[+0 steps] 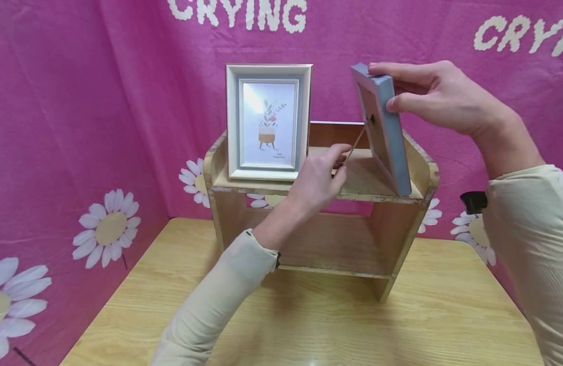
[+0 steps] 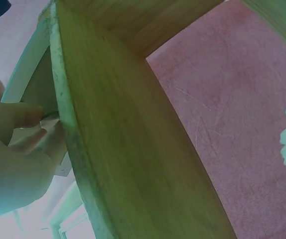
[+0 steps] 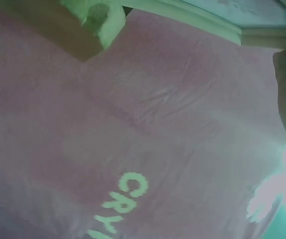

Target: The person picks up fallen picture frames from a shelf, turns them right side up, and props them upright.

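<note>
A blue-grey picture frame (image 1: 396,142) stands tilted on the right part of the wooden shelf's top board (image 1: 354,180), its back turned to the left. My right hand (image 1: 450,96) grips it by the upper corner, thumb on the side edge and fingers over the top. With thumb and fingers, my left hand (image 1: 315,175) pinches the thin support leg (image 1: 356,145) that swings out from the frame's back. In the left wrist view the shelf's side hides part of that pinch. A second picture frame (image 1: 233,122), white with a potted-plant print, stands upright at the shelf's left, facing me.
The small two-tier wooden shelf (image 1: 400,244) stands on a light wood-grain table (image 1: 299,325). Pink cloth (image 1: 139,91) with daisies and white lettering hangs behind and to the left. Raised side walls and a back rail (image 1: 329,131) border the top board.
</note>
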A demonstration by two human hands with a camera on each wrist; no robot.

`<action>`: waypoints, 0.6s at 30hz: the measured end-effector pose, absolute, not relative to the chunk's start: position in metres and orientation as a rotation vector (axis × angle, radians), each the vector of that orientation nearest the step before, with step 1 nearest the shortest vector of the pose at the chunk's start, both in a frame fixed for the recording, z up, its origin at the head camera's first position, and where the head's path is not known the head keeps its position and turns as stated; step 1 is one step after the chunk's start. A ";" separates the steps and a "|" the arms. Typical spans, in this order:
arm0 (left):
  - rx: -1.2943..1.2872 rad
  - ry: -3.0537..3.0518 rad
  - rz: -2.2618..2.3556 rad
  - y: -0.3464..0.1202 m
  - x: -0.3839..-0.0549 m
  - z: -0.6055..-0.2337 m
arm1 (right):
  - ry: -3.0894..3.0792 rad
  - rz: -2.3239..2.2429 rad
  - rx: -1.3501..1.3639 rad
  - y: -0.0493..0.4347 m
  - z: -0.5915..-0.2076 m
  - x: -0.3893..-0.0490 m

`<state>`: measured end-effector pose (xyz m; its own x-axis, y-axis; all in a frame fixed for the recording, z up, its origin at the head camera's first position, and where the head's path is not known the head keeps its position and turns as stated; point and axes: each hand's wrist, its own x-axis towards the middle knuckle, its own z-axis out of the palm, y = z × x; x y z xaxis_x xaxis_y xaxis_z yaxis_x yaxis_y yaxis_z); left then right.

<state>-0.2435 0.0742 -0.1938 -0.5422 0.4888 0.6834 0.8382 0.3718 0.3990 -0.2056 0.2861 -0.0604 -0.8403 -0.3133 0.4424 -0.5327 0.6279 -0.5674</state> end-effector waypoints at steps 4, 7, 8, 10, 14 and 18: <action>-1.154 -2.202 -1.093 0.072 -0.243 -0.193 | -2.561 1.078 0.706 0.289 -0.058 -0.210; -1.157 -2.210 -1.113 0.071 -0.243 -0.192 | -2.537 1.121 0.760 0.288 -0.057 -0.213; -1.155 -2.215 -1.125 0.070 -0.243 -0.191 | -2.531 1.142 0.772 0.288 -0.056 -0.213; -1.156 -2.226 -1.169 0.070 -0.245 -0.190 | -2.524 1.172 0.790 0.288 -0.056 -0.214; -1.148 -2.265 -1.259 0.070 -0.247 -0.188 | -2.512 1.233 0.809 0.288 -0.057 -0.215; -1.118 -2.305 -1.306 0.073 -0.248 -0.185 | -2.493 1.246 0.796 0.291 -0.058 -0.215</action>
